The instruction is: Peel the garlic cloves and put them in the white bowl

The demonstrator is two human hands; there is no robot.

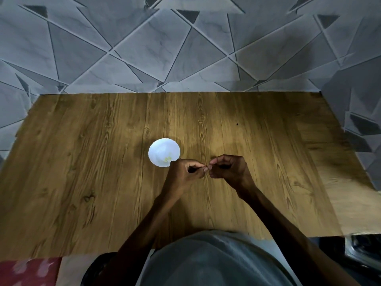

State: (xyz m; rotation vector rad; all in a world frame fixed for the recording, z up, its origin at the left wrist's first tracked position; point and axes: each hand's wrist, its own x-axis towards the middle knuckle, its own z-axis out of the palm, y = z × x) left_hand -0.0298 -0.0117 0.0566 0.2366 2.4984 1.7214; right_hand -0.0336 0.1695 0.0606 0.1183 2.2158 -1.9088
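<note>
Item under inspection: the garlic clove. I cannot make it out plainly. It is too small and sits hidden where the fingertips (204,169) of both hands meet, above the table (82,162) and just right of the white bowl (157,148).

Handling, by my judgement: light, firm under a dry, papery skin that tears easily, and slippery once bare. It is best pinched at the ends and the skin picked from the tip.

Grip: the left hand (184,174) is curled, thumb and forefinger pinched tight. The right hand (229,169) is curled likewise, and its pinch meets the left's. Both appear to be clamped on the clove — neither is released.

The bowl shows only a faint yellowish mark inside — whether that is a clove I cannot tell. The left hand overlaps the bowl's near rim in this view.
</note>
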